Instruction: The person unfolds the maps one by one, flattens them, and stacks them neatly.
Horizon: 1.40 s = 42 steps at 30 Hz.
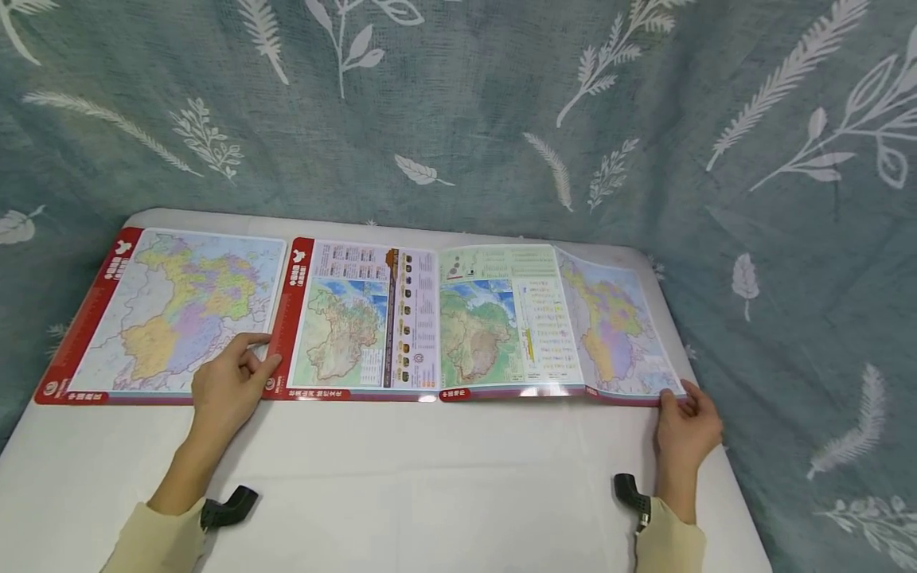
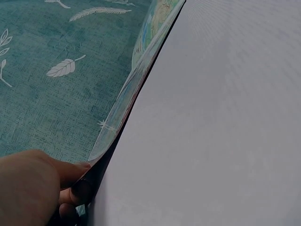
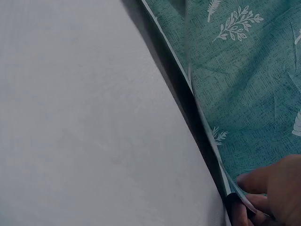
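Observation:
A folding map (image 1: 415, 318) stretches across the right part of the table, its panels opened out side by side. My left hand (image 1: 229, 382) pinches its lower left corner by the red border; in the left wrist view the thumb of the left hand (image 2: 33, 186) lies over the edge with fingers below. At the far right, my right hand (image 1: 688, 422) grips the lower right corner of the map, and that panel bends upward slightly. The right wrist view shows the right hand (image 3: 277, 188) with fingers curled at the edge. A second map (image 1: 193, 310) lies flat left of it.
A white-covered table (image 1: 430, 485) extends in front of the maps. Behind and beside it hangs a green cloth (image 1: 458, 119) with white leaf patterns. Black wrist devices (image 1: 232, 507) sit at both cuffs.

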Tool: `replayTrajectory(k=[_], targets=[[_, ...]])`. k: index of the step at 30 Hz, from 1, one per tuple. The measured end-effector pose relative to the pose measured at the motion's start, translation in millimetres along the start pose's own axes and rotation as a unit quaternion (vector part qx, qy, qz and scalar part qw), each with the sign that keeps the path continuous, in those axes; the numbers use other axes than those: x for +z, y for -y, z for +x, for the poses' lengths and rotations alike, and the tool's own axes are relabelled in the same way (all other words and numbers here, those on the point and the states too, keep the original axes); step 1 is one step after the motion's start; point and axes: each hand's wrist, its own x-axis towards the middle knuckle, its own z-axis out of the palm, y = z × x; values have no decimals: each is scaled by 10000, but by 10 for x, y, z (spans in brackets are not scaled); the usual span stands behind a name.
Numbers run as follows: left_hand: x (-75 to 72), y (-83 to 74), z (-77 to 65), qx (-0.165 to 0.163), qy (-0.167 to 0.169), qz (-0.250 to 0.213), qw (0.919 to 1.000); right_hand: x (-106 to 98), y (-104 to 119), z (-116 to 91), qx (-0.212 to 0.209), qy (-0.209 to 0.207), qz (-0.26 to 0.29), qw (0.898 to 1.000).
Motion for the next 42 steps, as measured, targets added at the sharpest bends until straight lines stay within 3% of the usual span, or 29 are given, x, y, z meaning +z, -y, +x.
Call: replayTrajectory(k=[5, 14, 26, 34, 42], targets=[[-26, -16, -5, -16, 46, -23, 10000, -9, -2, -23, 125, -41, -63, 9999], [-35, -38, -21, -133, 23, -43, 9999, -8, -6, -18, -238, 186, 77, 9995], [-3, -23, -27, -174, -260, -125, 9994, -19, 47, -24, -48, 70, 45, 10000], [-22, -1, -41, -110, -459, -311, 9984, -6, 81, -3, -164, 54, 132, 9998], [-1, 7, -19, -5, -469, -308, 9984, 7, 53, -21, 126, 36, 21, 9999]])
